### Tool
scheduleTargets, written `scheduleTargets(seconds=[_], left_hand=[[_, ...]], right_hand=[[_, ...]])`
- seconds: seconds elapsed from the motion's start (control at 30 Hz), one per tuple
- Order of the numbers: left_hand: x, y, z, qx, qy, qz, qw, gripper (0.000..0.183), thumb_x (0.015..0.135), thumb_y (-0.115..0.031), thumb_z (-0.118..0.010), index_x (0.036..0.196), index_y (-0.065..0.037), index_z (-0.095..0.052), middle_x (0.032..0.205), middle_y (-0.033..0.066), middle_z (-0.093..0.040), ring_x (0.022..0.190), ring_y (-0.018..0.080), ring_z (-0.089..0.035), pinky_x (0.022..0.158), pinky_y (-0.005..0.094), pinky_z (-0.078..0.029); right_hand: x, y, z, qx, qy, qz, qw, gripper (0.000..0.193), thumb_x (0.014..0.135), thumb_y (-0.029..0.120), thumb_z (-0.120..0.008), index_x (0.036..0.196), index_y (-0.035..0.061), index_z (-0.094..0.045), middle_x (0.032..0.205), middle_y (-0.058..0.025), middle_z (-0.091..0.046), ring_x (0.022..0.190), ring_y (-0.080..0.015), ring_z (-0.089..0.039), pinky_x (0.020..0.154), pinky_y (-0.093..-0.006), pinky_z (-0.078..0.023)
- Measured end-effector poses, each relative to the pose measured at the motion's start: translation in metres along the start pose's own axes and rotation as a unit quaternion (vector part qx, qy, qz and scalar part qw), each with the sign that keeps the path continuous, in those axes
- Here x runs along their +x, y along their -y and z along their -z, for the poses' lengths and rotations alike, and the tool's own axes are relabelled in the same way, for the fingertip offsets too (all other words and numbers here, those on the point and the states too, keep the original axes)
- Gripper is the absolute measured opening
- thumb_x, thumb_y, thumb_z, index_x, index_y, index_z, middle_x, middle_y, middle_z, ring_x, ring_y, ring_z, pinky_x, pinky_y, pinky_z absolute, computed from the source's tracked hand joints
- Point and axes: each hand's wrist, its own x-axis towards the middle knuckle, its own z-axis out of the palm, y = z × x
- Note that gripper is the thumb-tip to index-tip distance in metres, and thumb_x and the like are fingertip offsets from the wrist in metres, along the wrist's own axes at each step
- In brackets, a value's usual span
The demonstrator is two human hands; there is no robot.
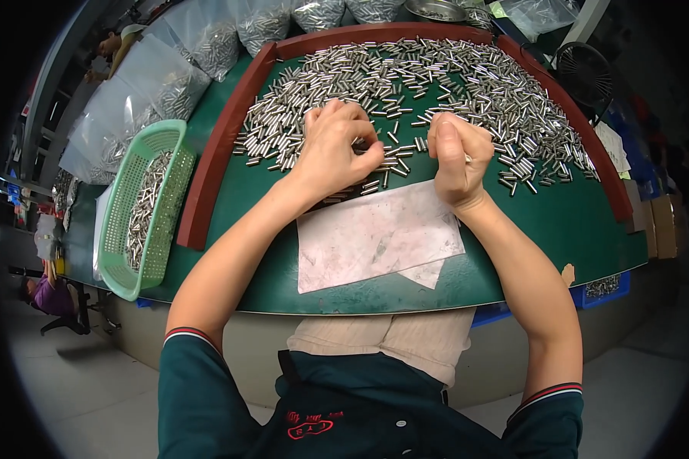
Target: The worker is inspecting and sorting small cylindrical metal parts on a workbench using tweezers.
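Many short silvery metal pins (344, 73) lie in a loose spread on the green table (268, 264). My left hand (337, 145) is bent over the near part of the pins, its thumb apart from its curled fingers; the fingertips are partly hidden. To its right, my right hand (461, 157) is closed in a fist just above the table. A small pale tip shows at the fist, but what it holds is hidden. Between my forearms lies a smudged, pale pink sheet (375, 237), with a smaller piece of paper (423, 273) sticking out under its near edge.
Dark red wooden rails (226, 153) border the pins at left, back and right. A light green basket (168, 222) with pins stands outside the left rail. Clear bags of pins (210, 50) line the back and left. A black fan (584, 73) stands at the back right.
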Motion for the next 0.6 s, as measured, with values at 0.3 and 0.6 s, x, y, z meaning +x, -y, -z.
scheduleTargets(seconds=[0.3,0.6], left_hand=[[0.034,0.011,-0.004,0.074,-0.001,0.010,0.997,0.008,0.071,-0.017,-0.064,0.072,-0.008,-0.064,0.077,0.0021,-0.057,0.084,0.0217,-0.049,0.076,0.0381,-0.032],[0.043,0.006,-0.014,0.074,0.117,0.098,0.986,0.012,0.065,-0.021,-0.067,0.065,-0.009,-0.064,0.073,0.0071,-0.061,0.085,0.0243,-0.050,0.076,0.0413,-0.029]], right_hand=[[0.001,-0.006,0.004,-0.037,-0.055,-0.054,0.996,0.032,0.082,0.012,-0.046,0.054,0.0002,-0.037,0.045,-0.0061,-0.030,0.037,-0.0156,-0.030,0.039,-0.0302,-0.024],[-0.001,-0.003,0.003,-0.053,-0.023,-0.055,0.997,0.031,0.081,0.013,-0.047,0.054,0.0001,-0.039,0.046,-0.0090,-0.034,0.038,-0.0203,-0.036,0.040,-0.0308,-0.029]])
